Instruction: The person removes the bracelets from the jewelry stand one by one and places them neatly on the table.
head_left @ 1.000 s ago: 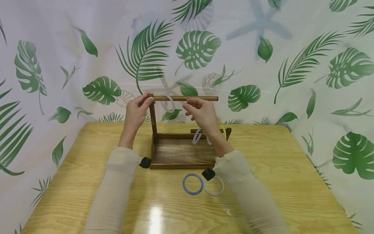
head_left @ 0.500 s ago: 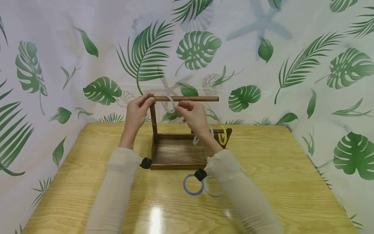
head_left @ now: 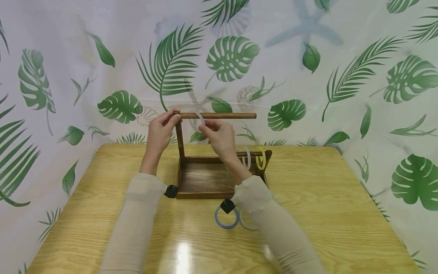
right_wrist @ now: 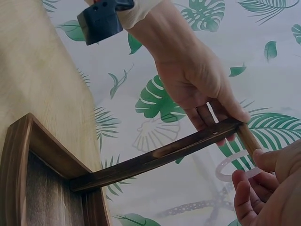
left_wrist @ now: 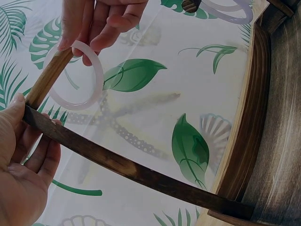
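Note:
My left hand [head_left: 160, 131] grips the top corner of a dark wooden bangle stand [left_wrist: 127, 169], thumb and fingers around the joint of post and upper rod [head_left: 229, 115]. A pale pink bangle [left_wrist: 99, 77] encircles that rod, and my right hand [head_left: 222, 139] pinches it between thumb and fingers. On the stand's lower bar [head_left: 254, 153] hang a yellow bangle [head_left: 264, 158] and a whitish bangle [head_left: 248, 158]; my right wrist partly hides what hangs further left.
The stand's shallow tray [head_left: 205, 179] sits on a wooden table [head_left: 109, 182]. In front of it lie a blue bangle [head_left: 227, 227] and a white bangle [head_left: 248, 228], partly covered by the right sleeve and wrist camera. A leaf-print curtain [head_left: 119, 68] hangs behind.
My right hand has moved left along the upper rod and taken hold of the pale pink bangle. The left hand stays at the stand's corner.

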The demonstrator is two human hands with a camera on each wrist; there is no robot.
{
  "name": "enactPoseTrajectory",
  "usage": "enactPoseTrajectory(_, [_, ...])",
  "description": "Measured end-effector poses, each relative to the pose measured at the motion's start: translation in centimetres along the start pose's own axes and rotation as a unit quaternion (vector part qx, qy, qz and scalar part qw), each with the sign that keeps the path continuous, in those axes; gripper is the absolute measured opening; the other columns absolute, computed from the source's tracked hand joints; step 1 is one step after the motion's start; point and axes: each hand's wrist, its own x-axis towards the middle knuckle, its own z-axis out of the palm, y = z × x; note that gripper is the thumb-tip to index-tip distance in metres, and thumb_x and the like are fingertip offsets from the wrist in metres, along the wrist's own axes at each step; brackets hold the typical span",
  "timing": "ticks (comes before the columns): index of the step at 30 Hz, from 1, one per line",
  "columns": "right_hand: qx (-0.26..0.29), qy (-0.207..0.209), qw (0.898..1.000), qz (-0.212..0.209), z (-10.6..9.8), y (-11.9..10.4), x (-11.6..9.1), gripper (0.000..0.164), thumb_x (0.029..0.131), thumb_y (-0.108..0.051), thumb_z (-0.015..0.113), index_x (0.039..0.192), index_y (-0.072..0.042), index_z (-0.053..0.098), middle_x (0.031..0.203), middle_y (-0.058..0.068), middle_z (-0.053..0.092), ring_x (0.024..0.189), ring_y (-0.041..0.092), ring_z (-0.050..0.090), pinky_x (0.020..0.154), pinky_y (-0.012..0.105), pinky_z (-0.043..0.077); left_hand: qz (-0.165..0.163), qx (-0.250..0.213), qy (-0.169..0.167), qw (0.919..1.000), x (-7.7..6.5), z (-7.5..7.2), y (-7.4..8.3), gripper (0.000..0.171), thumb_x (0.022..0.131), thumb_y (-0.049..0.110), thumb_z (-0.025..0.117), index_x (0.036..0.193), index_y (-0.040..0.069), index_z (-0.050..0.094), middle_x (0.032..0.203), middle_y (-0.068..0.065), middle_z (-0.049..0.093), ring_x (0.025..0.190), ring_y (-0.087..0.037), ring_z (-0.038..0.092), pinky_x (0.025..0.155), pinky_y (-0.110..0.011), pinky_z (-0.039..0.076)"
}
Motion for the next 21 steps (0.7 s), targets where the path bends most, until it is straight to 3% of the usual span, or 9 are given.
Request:
enactPoseTrajectory(6, [0.009,0.014,1.0,-0.01,0.47,0.07,0.02,0.024,0.097,-0.012,0.075,0.114,0.005,0.076,0.082,0.015,0.075,0.061,0.009,0.065,0.054,0.021,0.051,-0.005,-0.002,0.001,1.0,-0.03,0.04,0.03,0.038,0.104,0.027,0.066,0.131,0.001,0.07,0.118,-0.02,0.073,0.109,-0.022,0.071,0.098,-0.031,0.053])
enactPoseTrajectory(14, [0.011,0.035,0.999,-0.015,0.83,0.2,0.1,0.019,0.096,-0.01,0.076,0.107,0.005,0.078,0.082,0.017,0.075,0.058,0.007,0.064,0.053,0.021,0.053,-0.016,-0.005,-0.005,0.9998,-0.39,0.01,0.93,0.038,0.106,0.023,0.063,0.134,-0.002,0.067,0.121,-0.022,0.072,0.116,-0.03,0.068,0.101,-0.033,0.052])
enactPoseTrajectory(21, [0.002,0.048,0.999,-0.004,0.75,0.1,-0.18,0.021,0.097,-0.011,0.075,0.108,0.006,0.078,0.088,0.019,0.076,0.061,0.02,0.069,0.052,0.019,0.052,-0.008,-0.008,-0.006,0.9999,-0.18,-0.02,0.24,0.04,0.105,0.026,0.064,0.134,0.0,0.068,0.121,-0.021,0.072,0.116,-0.029,0.068,0.101,-0.032,0.052])
